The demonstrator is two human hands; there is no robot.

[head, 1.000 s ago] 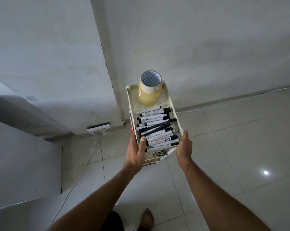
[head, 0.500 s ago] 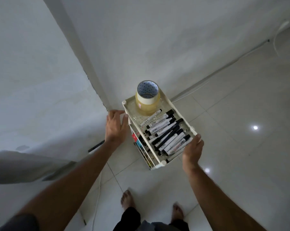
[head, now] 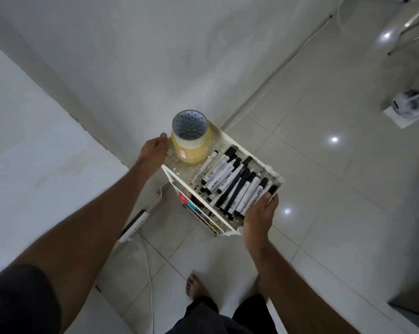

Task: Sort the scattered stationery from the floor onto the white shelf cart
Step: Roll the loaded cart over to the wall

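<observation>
A person is standing barefoot on a pale tiled floor (head: 324, 189), looking down at a small white shelf cart (head: 277, 180) that they are gripping with both hands. The left hand (head: 153, 153) is wrapping around the cart's far left corner, thumb up beside a stack of yellowish tape rolls (head: 190, 138) standing on the top tray; the fingers are hidden behind the rim. The right hand (head: 257, 215) is clasping the near right edge, fingers curling over the rim and touching the outermost pens. A heap of black-and-white marker pens (head: 232, 184) is filling the rest of the top tray, and colourful items are showing on a lower shelf. Compared with a second ago, the cart is sitting turned at an angle to the wall, and the left hand has shifted from the near edge to the far corner. No loose stationery is visible on the floor, so the sorting is probably finished and the cart is likely being repositioned.
</observation>
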